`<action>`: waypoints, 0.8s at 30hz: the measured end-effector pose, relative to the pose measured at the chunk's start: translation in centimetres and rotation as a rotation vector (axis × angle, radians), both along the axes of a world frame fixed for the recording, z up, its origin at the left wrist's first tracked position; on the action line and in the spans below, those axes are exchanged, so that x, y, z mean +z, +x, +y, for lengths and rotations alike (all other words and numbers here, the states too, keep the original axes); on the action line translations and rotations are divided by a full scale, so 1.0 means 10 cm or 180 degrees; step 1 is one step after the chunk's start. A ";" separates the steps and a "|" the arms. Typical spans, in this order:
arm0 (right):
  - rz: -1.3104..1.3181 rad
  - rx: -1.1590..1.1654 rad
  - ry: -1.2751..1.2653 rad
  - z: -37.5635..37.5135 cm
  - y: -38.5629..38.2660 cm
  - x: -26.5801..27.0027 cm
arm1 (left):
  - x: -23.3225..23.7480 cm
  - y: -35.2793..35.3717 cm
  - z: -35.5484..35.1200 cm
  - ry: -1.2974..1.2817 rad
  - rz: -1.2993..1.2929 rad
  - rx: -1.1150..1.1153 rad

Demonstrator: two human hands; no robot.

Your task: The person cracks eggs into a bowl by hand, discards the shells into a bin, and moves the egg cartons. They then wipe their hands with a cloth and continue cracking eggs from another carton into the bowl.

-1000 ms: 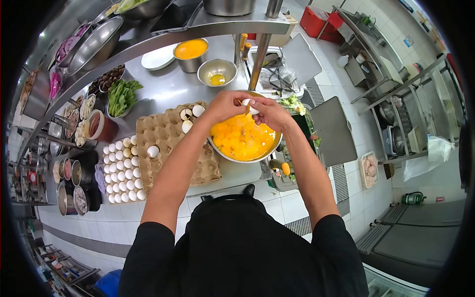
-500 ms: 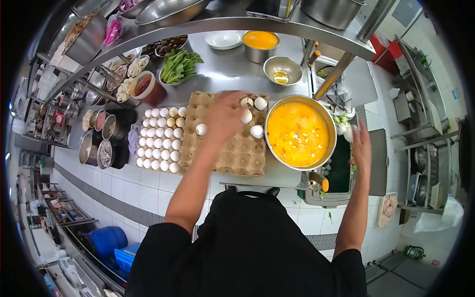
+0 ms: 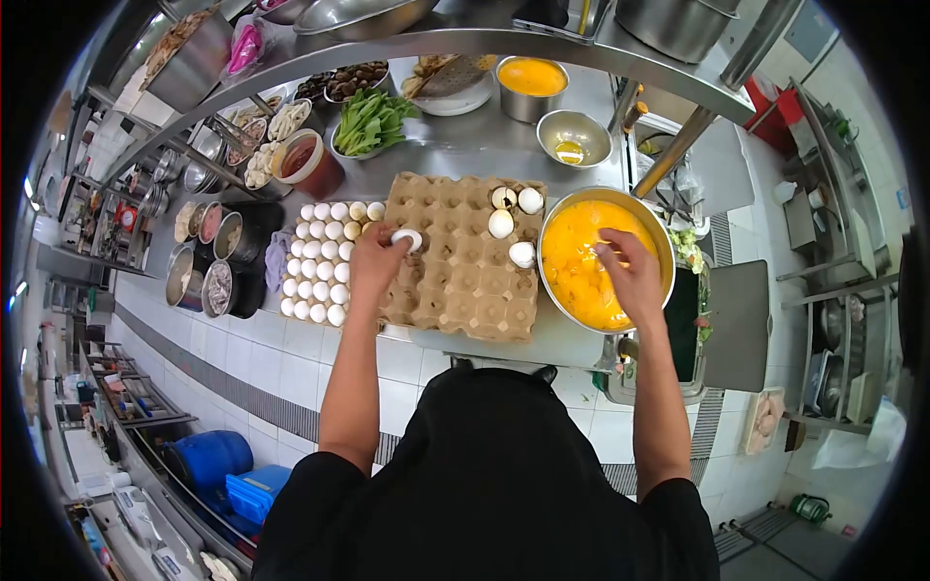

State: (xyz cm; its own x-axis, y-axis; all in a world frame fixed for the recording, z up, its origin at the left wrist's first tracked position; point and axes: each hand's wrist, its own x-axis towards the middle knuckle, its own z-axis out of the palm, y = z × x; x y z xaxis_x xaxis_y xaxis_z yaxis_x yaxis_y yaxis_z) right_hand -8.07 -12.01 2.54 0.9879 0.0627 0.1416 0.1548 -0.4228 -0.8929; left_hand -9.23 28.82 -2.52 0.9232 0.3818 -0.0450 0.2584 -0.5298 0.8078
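Observation:
My left hand pinches a white egg at the left edge of the brown cardboard egg tray. To its left are rows of whole white eggs. Several white eggs or shells sit in the tray's right side; at least one looks broken open. Over the steel pot of yolks and whites, my right hand points down with fingers drawn together. Whatever those fingers hold, if anything, I cannot make out.
Behind the tray stand a tub of red sauce, leafy greens, a small bowl and a pot of yellow liquid. A steel shelf crosses above. Right of the pot is an open bin.
My left hand has moved left from above the tray to the egg at its left edge. My right hand has swung from beside the pot to over it. The back plate now bears something brownish.

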 end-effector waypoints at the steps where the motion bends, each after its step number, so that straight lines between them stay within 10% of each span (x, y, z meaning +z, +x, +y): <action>1: 0.0023 0.0160 -0.0036 0.12 0.00 0.00 | 0.03 0.06 0.02 -0.0458 -0.0170 -0.0005; 14: -0.0126 0.0714 0.0598 0.32 0.31 0.27 | 0.96 0.78 -1.69 -0.1991 0.0654 -0.1840; 20: 0.0724 -0.0096 0.3293 -0.37 0.56 0.08 | 0.86 0.95 -2.05 -0.2027 0.0556 -0.1730; 24: 0.0692 -0.0225 0.3480 -0.55 0.58 0.12 | 0.80 0.95 -2.11 -0.2139 0.0615 -0.1846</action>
